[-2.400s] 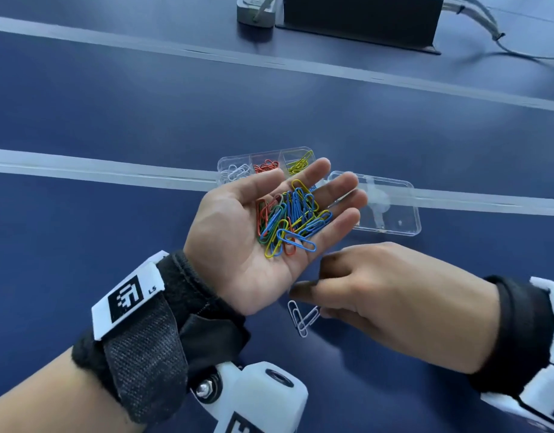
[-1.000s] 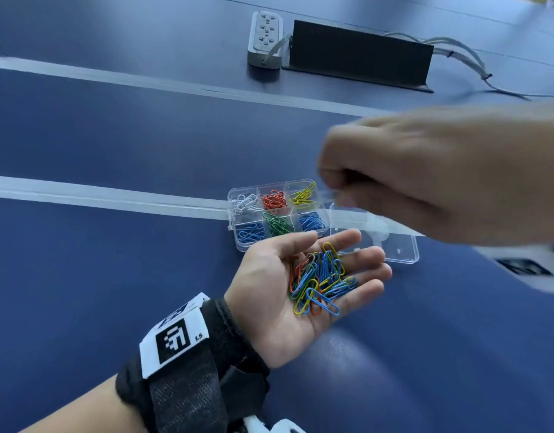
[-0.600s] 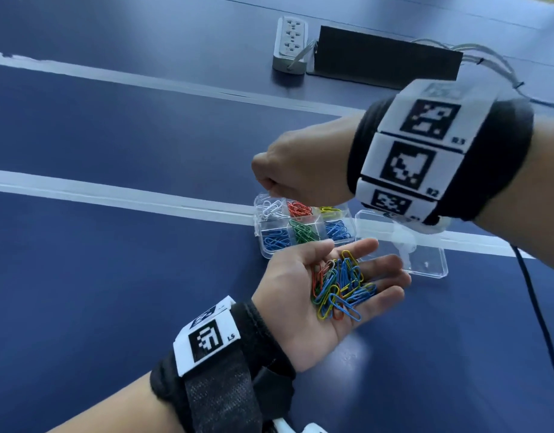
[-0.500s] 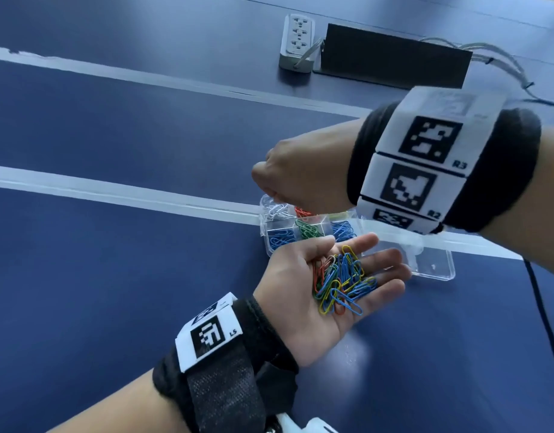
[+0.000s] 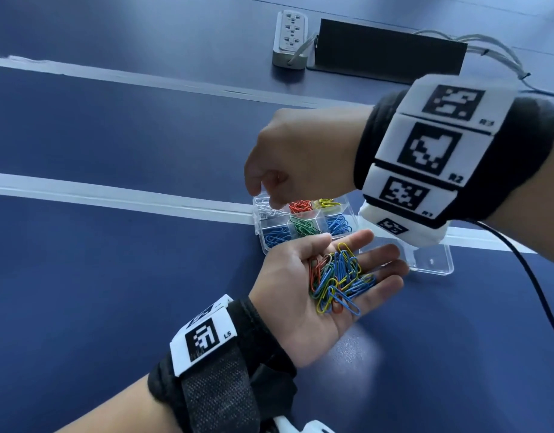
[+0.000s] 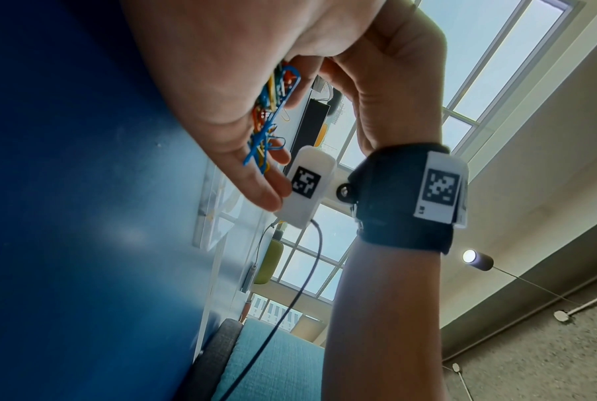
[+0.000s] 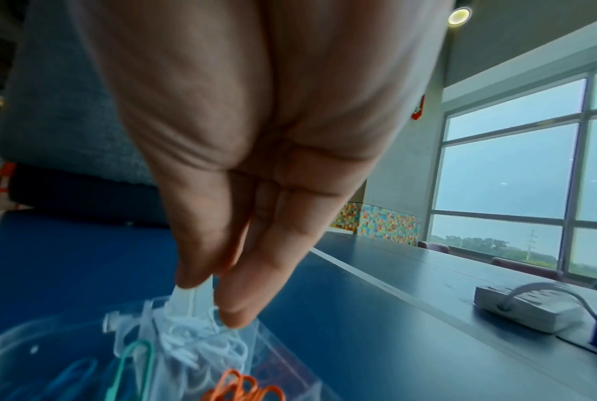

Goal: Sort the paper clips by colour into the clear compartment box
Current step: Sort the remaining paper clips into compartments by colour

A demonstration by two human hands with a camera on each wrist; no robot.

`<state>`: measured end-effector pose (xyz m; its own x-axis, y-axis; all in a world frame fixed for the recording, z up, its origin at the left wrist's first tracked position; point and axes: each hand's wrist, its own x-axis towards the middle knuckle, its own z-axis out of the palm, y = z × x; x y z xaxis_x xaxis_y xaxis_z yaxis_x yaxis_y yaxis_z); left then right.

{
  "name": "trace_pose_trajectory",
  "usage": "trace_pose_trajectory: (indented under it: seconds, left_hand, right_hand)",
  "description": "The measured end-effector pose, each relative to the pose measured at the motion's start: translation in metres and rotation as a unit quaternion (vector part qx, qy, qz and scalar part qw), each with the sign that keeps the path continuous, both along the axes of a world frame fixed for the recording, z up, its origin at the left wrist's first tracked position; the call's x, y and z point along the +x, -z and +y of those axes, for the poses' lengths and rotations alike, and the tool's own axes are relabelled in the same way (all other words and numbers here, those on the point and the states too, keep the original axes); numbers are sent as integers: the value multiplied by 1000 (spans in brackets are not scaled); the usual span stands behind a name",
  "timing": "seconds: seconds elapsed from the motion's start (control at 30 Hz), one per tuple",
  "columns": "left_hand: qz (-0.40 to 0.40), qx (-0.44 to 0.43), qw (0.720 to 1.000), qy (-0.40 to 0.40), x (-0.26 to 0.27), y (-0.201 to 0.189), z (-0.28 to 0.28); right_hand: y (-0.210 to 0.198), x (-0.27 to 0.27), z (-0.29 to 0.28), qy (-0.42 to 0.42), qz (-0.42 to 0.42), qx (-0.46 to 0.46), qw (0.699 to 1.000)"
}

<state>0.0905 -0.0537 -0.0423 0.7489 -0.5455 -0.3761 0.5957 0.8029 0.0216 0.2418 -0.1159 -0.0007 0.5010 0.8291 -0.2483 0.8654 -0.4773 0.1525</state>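
Note:
My left hand [image 5: 288,295] lies palm up in front of the box, fingers relaxed, carrying a pile of blue, yellow, red and green paper clips [image 5: 338,282]. The clear compartment box [image 5: 260,228] holds white clips [image 5: 266,210], red clips [image 5: 300,206], yellow clips [image 5: 327,202], green clips [image 5: 304,228] and blue clips [image 5: 275,237] in separate cells. My right hand [image 5: 269,198] hovers over the white cell. In the right wrist view its thumb and a finger pinch a white clip [image 7: 187,297] just above the white clips [image 7: 200,341] lying there.
The box's clear lid [image 5: 432,260] lies open to the right, partly under my right wrist. A power strip [image 5: 289,39], a black panel [image 5: 388,51] and cables [image 5: 494,54] sit at the far edge. A dark cable [image 5: 535,292] hangs from my right wrist.
My right hand took white clips off the table beside the left hand, swung up and across, and has come down over the box's white cell. The left hand stayed palm up with its pile.

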Motion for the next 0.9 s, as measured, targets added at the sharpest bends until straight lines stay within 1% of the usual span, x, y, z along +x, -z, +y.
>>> trace_pose_trajectory:
  seconds: [0.13,0.23,0.33,0.47,0.57,0.7,0.8,0.9]
  left_hand:
    - [2,9,1000,-1,1,-1,0]
    - [2,2,1000,-2,1,-1,1]
    - [-1,-6,1000,-10,1,-1,2]
    - [-15,-3,1000,-14,2,-3,3]
    - [-27,-3,1000,-3,2,-4,3]
    - [-31,25,999,5,2,-2,3]
    - [-32,45,998,-4,1,-1,1]
    - [-34,39,998,-28,0,2,0]
  right_hand:
    - [-38,-28,7,49,61,88,993]
    - [-63,-46,-7,39,106,109,988]
    - [-73,-61,-30,43,134,145,979]
    - [-72,-87,-63,54,186,200,961]
    - [-57,-107,-76,40,210,227,950]
    - [-32,-122,-76,66,194,219,954]
    - [-25,-123,-72,53,162,217,961]
    - [-23,-122,-72,53,166,228,958]
